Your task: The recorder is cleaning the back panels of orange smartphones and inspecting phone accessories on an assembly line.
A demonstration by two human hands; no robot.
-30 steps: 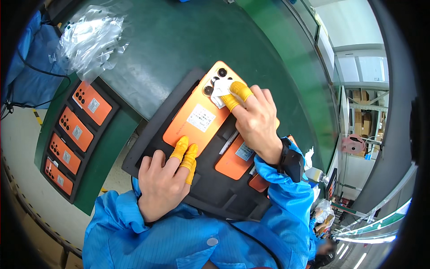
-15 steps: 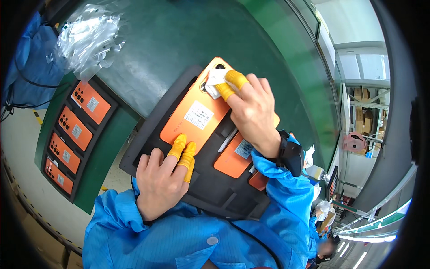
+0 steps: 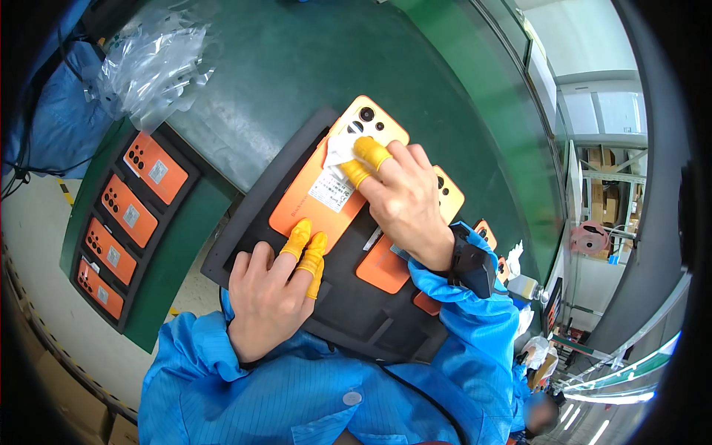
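Observation:
An orange phone [image 3: 300,202], back side up, lies slantwise over the black foam tray [image 3: 241,241] in front of me. It has a white label and round camera lenses at its far end. My right hand [image 3: 408,196], with yellow finger cots, pinches a folded white wipe [image 3: 341,150] against the phone's back, between lenses and label. Part of the label is hidden under the wipe and fingers. My left hand [image 3: 274,285] rests two outstretched cot-covered fingers on the phone's near end. Another orange phone [image 3: 386,267] sits in the tray, partly covered by my right hand.
Further orange phones show by my right sleeve. At left, a second black tray [image 3: 189,174] holds several labelled orange phones [image 3: 156,169]. Crumpled clear plastic bags [image 3: 156,70] lie at the far left of the green table [image 3: 297,52]. A small bottle [image 3: 525,288] stands at right.
My right hand has moved the wipe down the phone's back, from the lenses toward the label, uncovering more of the lenses. My left hand stays at the near end.

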